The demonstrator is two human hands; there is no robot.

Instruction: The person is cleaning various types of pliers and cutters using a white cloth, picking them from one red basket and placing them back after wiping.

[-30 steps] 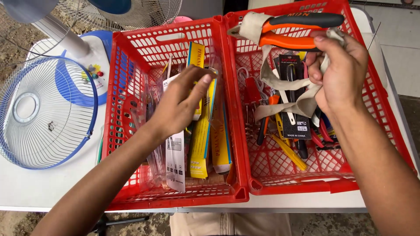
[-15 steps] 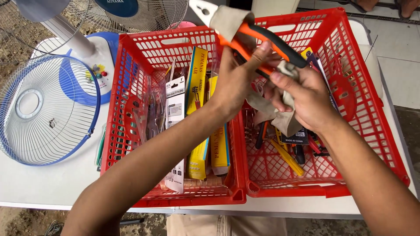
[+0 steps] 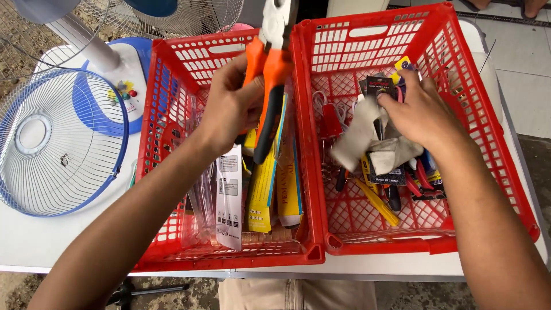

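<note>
Above the seam between the two red baskets (image 3: 304,143) on the white table (image 3: 34,241), orange pliers (image 3: 270,74) are being held, lifted clear, in the left hand (image 3: 229,109), while a grey rag (image 3: 367,138) is being pressed into the right basket (image 3: 488,115) by the right hand (image 3: 425,115), its wiping apparently done.

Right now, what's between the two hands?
In the head view, the two red baskets' touching walls stand between the left hand, holding pliers, and the right hand.

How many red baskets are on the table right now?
2: the left basket sits under the left hand holding pliers; the right basket touches it, with the right hand inside.
</note>
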